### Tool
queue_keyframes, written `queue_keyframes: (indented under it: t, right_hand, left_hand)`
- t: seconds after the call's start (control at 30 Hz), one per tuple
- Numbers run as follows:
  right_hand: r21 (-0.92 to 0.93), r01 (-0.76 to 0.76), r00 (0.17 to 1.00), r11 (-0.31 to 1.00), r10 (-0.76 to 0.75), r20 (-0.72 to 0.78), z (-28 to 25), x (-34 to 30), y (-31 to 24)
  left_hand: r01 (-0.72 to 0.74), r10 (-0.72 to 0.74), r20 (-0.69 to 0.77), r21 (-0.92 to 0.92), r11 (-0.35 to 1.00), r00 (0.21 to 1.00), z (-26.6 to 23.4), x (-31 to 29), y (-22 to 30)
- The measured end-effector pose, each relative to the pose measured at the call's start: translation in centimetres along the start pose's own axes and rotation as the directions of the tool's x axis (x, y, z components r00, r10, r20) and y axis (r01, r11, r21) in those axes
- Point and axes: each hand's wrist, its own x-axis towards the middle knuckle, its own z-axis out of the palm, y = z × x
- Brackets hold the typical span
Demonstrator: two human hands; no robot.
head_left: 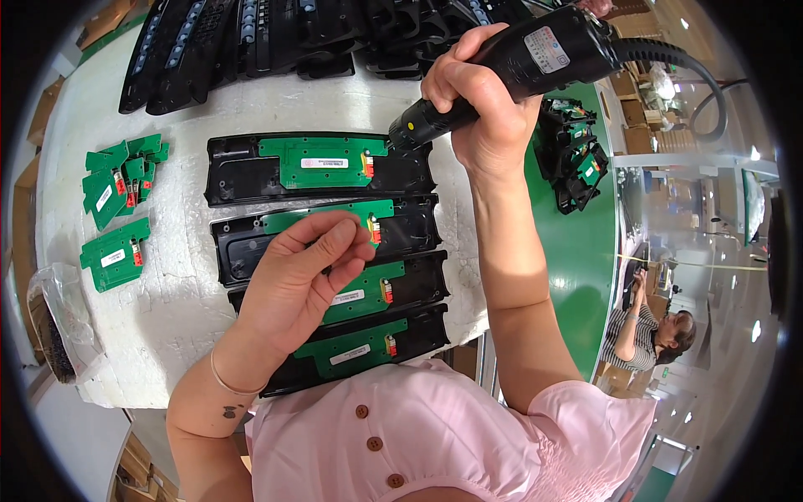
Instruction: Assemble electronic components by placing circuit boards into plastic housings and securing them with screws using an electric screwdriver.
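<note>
Boards (376,340) are laid in four panels (404,177); loose boards (115,255) are left unfitted. The driver (527,63) is gripped by the right hand (493,113) at the top board (326,179); the left hand (303,272) is pinched, contents indiscernible.

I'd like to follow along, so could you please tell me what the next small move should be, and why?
Probably ease the black screwdriver onto the upper right corner of the top green board: the right hand grips it, and its nose points close to that corner, though contact is unclear.
</note>
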Motion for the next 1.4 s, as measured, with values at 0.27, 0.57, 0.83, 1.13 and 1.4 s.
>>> queue_keyframes:
  t: [0.27,0.57,0.83,1.13,1.4]
  right_hand:
    - [0.449,0.139,0.891,0.883,-0.310,0.332,1.7,-1.8,-6.7]
    - [0.366,0.071,0.902,0.928,-0.216,0.373,3.2,-2.7,-9.2]
    - [0.252,0.095,0.972,0.963,-0.145,0.187,5.7,-0.4,-1.5]
    - [0.297,-0.234,0.971,0.926,0.237,0.027,7.6,0.8,-1.7]
    - [0.144,-0.240,0.970,0.960,0.232,0.072,7.8,1.1,-1.6]
  left_hand:
    - [-0.040,0.044,0.009,-0.271,0.962,0.999,-1.0,0.1,0.0]
    - [-0.005,0.041,0.106,-0.315,0.949,0.993,-0.8,0.2,0.1]
    - [0.025,-0.033,-0.038,-0.207,0.978,0.999,1.0,-0.1,0.2]
    - [-0.026,0.026,0.076,-0.010,1.000,0.997,0.3,-0.2,0.4]
    - [-0.091,0.092,-0.014,0.037,0.995,0.996,0.0,-0.1,0.6]
